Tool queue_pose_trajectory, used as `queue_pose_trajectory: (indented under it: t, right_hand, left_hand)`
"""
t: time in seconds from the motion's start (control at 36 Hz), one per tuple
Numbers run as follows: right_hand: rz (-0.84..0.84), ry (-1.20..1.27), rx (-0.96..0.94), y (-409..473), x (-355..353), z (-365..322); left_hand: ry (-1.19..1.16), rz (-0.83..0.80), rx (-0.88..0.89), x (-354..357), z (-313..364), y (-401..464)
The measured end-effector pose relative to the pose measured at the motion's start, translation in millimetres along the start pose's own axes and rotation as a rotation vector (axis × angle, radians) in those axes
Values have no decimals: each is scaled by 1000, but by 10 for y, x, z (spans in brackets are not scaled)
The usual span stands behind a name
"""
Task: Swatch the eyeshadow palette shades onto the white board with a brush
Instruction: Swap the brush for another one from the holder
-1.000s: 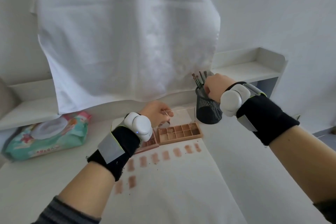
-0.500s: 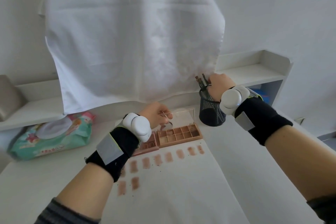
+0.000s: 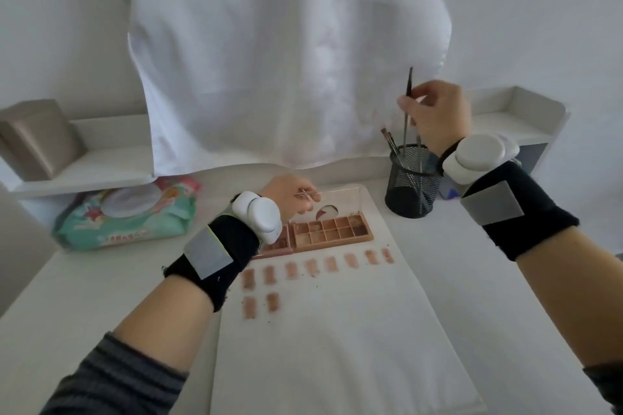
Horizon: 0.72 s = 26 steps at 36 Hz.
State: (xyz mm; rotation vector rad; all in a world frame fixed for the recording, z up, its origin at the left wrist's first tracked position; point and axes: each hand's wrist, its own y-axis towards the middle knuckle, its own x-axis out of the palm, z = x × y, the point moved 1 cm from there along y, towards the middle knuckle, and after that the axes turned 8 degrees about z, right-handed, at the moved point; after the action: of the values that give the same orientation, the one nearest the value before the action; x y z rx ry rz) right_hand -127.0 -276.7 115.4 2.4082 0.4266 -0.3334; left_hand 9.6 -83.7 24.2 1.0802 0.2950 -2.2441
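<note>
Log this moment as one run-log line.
right hand: pinches brush above cup | left hand: holds palette lid | board: swatches present

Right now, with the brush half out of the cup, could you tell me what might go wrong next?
1. The right hand pinches the brush while its lower end sits inside the mesh cup; a snag might tip the cup.
2. The left hand holds the clear lid of the palette; letting go could drop it shut.
3. Swatches lie close below the palette; a sleeve could smear them.
</note>
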Motion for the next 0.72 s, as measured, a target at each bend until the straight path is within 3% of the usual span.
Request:
queue_pose_trajectory:
  t: [0.14, 0.33, 0.47, 0.72]
  right_hand:
    - [-23, 106, -72, -188, -63, -274]
    - [-336, 194, 30, -587, 60, -350]
    - [-417, 173, 54, -923, 145, -237]
    - [-486, 523, 416, -1268, 179, -121]
  left_hand:
    - [-1, 37, 11, 1, -68, -66]
    - [34, 73, 9, -3, -105, -194]
    - [2, 130, -39, -2, -173, -254]
    - [-9, 213, 39, -64, -290, -405]
